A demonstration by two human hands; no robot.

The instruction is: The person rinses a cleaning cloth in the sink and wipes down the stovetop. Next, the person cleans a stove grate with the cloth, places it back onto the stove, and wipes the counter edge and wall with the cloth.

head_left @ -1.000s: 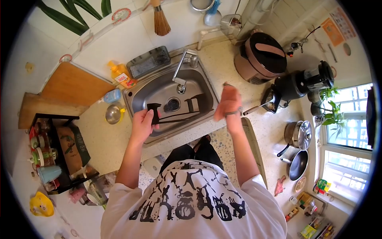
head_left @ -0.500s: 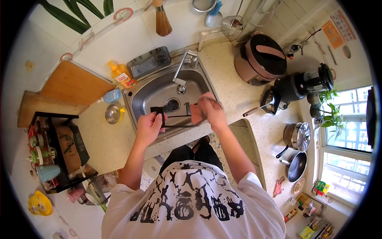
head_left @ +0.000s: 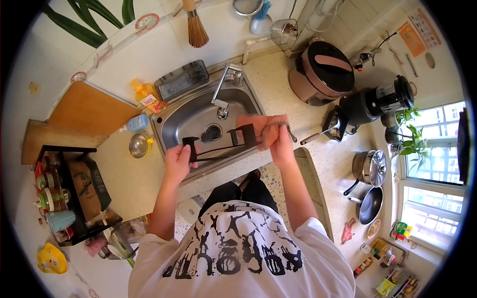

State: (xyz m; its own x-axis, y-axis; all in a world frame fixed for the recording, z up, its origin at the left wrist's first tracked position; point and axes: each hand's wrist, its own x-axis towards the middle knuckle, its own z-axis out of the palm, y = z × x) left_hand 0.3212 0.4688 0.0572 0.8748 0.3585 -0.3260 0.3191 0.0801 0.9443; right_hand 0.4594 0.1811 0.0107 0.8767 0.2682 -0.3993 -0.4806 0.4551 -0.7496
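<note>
My left hand is closed on the left end of a black rack made of thin bars with upright end pieces. The rack hangs over the front of the steel sink. A pink cloth is gripped in my right hand, beside the rack's right end. Part of the cloth lies behind the rack's right end piece. Beneath the faucet, the drain shows in the basin.
An orange soap bottle and a metal cup are left of the sink. To the right are a rice cooker, a blender, a pot and a pan. A black shelf stands at the left.
The cloth first came in from the right onto the rack's right part. Since then my right hand has moved right with it, and the cloth is more spread out. The rack's right end is now uncovered.
</note>
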